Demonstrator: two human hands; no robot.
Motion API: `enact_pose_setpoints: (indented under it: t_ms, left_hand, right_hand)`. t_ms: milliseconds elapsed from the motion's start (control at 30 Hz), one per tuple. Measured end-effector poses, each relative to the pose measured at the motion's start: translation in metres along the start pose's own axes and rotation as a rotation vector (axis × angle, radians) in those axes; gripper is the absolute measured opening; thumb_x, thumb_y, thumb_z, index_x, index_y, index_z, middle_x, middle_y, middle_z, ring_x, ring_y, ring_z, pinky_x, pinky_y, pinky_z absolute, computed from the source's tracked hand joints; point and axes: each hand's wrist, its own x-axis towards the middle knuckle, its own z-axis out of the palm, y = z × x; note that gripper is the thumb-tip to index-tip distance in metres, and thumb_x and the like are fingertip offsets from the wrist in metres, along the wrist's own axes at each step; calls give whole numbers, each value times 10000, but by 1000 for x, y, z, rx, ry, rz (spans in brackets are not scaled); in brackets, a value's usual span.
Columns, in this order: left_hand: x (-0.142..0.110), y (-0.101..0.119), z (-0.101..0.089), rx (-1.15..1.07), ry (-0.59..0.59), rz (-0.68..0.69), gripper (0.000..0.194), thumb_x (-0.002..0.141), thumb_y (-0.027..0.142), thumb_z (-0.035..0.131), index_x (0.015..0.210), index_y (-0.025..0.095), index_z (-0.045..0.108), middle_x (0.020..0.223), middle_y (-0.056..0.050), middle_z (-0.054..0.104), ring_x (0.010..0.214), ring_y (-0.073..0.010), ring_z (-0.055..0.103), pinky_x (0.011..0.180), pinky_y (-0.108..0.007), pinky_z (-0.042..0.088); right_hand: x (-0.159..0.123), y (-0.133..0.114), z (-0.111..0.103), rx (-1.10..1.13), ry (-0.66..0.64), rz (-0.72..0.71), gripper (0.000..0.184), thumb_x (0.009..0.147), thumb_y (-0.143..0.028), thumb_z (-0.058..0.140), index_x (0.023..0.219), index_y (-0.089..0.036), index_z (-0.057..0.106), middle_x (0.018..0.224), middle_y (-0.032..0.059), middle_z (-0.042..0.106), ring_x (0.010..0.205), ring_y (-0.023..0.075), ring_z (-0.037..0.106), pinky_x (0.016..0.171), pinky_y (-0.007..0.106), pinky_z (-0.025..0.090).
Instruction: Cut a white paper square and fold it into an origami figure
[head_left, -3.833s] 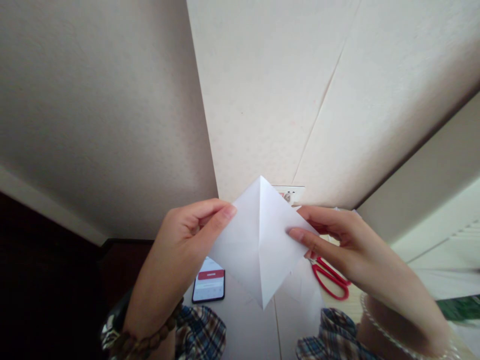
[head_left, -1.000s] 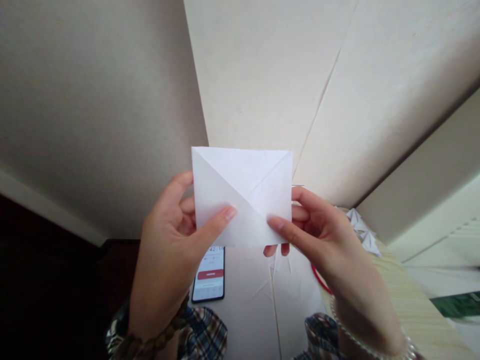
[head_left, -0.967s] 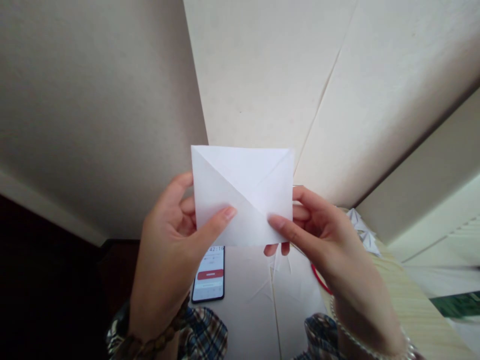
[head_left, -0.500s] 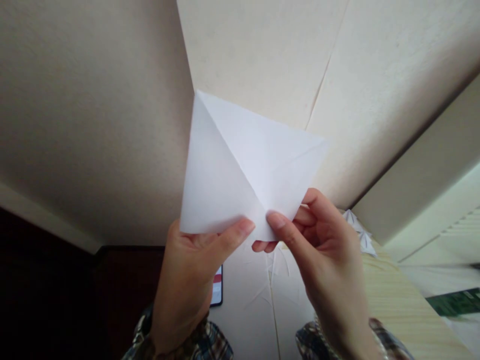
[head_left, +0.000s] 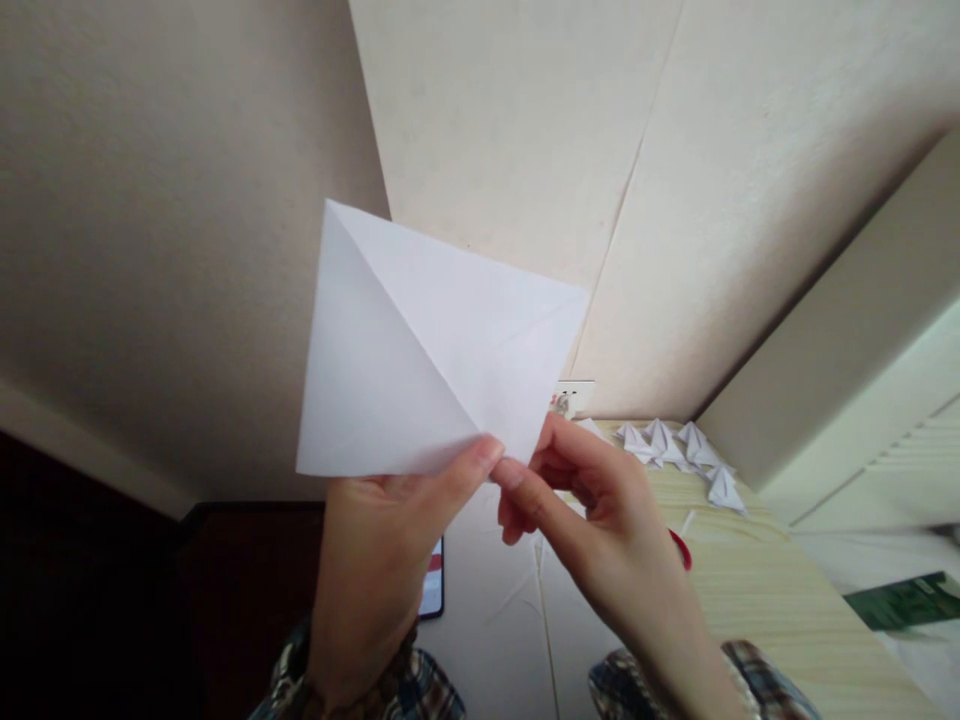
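Observation:
A white sheet of paper with diagonal creases is held up in front of me, one corner pointing to the upper left. My left hand grips its lower edge, thumb on the near face and fingers behind. Close beside that thumb, my right hand pinches the bottom right corner between thumb and fingers. The two thumb tips nearly meet at the lower end of the long crease. The fingers behind the paper are partly hidden.
Several folded white paper pieces lie at the back of the wooden table. A red curved handle shows beside my right wrist. Part of a phone lies below my left hand. A wall socket is behind.
The paper has shifted left and turned flatter toward me. My right hand has moved left, its thumb now near the left thumb. More folded pieces and the red handle have come into view.

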Motion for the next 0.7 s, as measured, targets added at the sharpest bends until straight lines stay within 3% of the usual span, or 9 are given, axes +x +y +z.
enact_pose_setpoints:
  t_ms: [100, 200, 267, 400, 533, 700]
  left_hand:
    - [2, 4, 2, -83, 83, -7, 171, 614, 100, 851, 662, 219, 738, 787, 17, 807, 788, -186, 769, 725, -234, 627]
    - [5, 7, 0, -143, 122, 19, 176, 594, 128, 870, 645, 224, 731, 730, 32, 790, 784, -183, 767, 749, -240, 626]
    - [6, 8, -3, -166, 109, 47, 155, 624, 155, 863, 636, 232, 728, 703, 39, 776, 770, -178, 758, 756, -245, 622]
    - [4, 9, -9, -94, 53, 37, 171, 713, 252, 827, 587, 224, 715, 643, 24, 751, 619, -161, 696, 569, -218, 570]
    - [-1, 11, -9, -89, 36, -67, 169, 718, 283, 831, 609, 226, 714, 564, 31, 709, 497, -158, 627, 514, -256, 546]
    - [-2, 10, -5, -155, 7, -112, 160, 650, 224, 879, 606, 217, 726, 613, 18, 739, 525, -150, 673, 527, -232, 573]
  right_hand:
    - [-3, 11, -21, -180, -76, -5, 222, 924, -363, 600, 762, -211, 599, 632, -29, 665, 574, 109, 649, 571, 210, 506]
    - [-19, 48, -62, -823, -160, 90, 222, 963, -354, 479, 863, -236, 639, 826, 24, 739, 757, 168, 709, 688, 278, 553]
    - [-38, 82, -93, -992, -118, 161, 142, 887, -301, 545, 865, -213, 655, 887, 100, 753, 840, 262, 726, 762, 391, 568]
    - [-79, 138, -140, -1195, -89, 292, 89, 694, -182, 628, 771, -199, 672, 832, 178, 757, 805, 390, 739, 695, 495, 587]
    - [-99, 160, -151, -1253, -98, 343, 164, 741, -145, 608, 876, -200, 682, 943, 174, 762, 916, 376, 737, 771, 478, 594]
    - [-92, 167, -146, -1213, -128, 427, 170, 859, -193, 646, 1023, -173, 682, 1050, 135, 721, 1004, 310, 704, 894, 455, 560]
